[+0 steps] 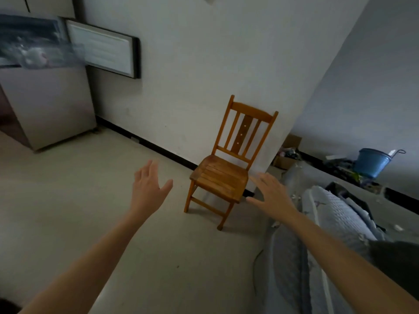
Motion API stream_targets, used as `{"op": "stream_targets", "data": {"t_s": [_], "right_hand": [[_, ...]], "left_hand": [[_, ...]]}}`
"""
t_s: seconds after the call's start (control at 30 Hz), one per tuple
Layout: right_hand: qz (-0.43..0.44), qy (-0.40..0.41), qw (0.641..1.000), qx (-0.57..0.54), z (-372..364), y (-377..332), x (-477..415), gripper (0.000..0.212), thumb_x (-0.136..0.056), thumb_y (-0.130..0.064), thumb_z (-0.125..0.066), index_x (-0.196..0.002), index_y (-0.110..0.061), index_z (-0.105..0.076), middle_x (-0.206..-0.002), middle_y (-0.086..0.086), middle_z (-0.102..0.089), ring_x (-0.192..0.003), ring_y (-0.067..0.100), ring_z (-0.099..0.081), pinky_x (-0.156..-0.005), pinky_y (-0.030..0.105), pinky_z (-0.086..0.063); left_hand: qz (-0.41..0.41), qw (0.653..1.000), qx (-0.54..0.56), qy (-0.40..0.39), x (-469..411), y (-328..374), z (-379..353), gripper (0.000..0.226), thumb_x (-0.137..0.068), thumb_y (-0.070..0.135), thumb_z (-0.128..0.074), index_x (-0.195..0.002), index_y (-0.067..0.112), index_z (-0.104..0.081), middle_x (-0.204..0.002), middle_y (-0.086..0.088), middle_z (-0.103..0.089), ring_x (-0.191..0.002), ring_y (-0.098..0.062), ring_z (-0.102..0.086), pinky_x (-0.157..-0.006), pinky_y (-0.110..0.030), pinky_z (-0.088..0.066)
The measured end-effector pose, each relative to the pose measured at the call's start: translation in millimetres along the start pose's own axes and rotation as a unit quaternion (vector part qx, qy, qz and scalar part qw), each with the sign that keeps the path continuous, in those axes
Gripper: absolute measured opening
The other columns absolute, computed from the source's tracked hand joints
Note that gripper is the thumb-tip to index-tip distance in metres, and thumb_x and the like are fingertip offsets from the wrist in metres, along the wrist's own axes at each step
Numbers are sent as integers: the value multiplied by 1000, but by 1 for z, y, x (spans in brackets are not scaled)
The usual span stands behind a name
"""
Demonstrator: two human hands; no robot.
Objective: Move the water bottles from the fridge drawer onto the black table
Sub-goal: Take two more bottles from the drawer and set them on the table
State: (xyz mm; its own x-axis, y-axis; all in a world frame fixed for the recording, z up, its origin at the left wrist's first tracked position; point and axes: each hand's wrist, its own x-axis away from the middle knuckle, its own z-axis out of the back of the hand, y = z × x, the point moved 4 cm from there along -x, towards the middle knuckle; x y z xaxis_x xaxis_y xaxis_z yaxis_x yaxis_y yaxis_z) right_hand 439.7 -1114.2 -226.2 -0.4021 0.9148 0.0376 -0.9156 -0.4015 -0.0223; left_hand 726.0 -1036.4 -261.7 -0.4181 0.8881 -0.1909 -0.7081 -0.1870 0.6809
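A grey fridge (52, 103) stands at the upper left with its upper door (104, 51) swung open toward the wall. The open compartment (31, 44) shows blurred contents; I cannot make out single bottles. No black table is in view. My left hand (148, 189) is stretched out over the floor with fingers spread and nothing in it. My right hand (271, 192) reaches forward beside the chair, palm down, fingers straight and holding nothing.
A wooden chair (226, 168) stands against the white wall straight ahead. A quilted grey-blue cover (317, 223) lies at the right. Farther right sit a blue bucket (371, 162), a cardboard box (285, 159) and clutter along the wall. Pale floor (79, 200) stretches toward the fridge.
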Motion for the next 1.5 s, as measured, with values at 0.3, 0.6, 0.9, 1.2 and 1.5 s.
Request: {"op": "stream_targets", "data": {"t_s": [0.3,0.6,0.9,1.2,1.5], "right_hand": [[15,-31,999,-2,-29,51,-66,67,-91,-53,-42,-147,-28,-15,-156,1,-10,-144,21,-6,-114,41,-14],[108,26,993,-40,-2,92,-231,67,-89,-56,-42,-146,-28,-19,-155,1,-13,-144,23,-7,-116,46,-11],[278,20,960,-9,10,50,-366,67,-92,-49,-43,-148,-27,-11,-157,2,-7,-144,22,-3,-115,39,-9],[392,5,920,-8,-13,-29,-449,70,-90,-50,-45,-147,-29,-11,-157,2,-2,-144,23,1,-115,44,-5],[442,76,894,17,12,-122,-566,69,-90,-52,-44,-147,-31,-12,-157,2,-5,-144,24,0,-114,46,-4]], "left_hand": [[-11,999,-33,4,-75,13,-51,66,-88,26,-58,-142,4,-27,-149,-19,-25,-136,-37,-20,-109,-45,-21],[16,995,-58,84,-187,47,-88,68,-87,25,-58,-143,5,-25,-150,-17,-25,-135,-36,-22,-110,-41,-19],[110,968,-112,194,-226,47,-72,65,-86,21,-62,-140,2,-32,-146,-20,-31,-131,-38,-28,-108,-41,-20],[193,942,-184,205,-244,-3,-47,64,-87,26,-60,-140,5,-32,-147,-16,-33,-134,-35,-26,-108,-45,-26],[245,908,-222,258,-323,-74,1,64,-87,29,-60,-140,5,-33,-149,-17,-29,-136,-37,-22,-105,-51,-28]]}}
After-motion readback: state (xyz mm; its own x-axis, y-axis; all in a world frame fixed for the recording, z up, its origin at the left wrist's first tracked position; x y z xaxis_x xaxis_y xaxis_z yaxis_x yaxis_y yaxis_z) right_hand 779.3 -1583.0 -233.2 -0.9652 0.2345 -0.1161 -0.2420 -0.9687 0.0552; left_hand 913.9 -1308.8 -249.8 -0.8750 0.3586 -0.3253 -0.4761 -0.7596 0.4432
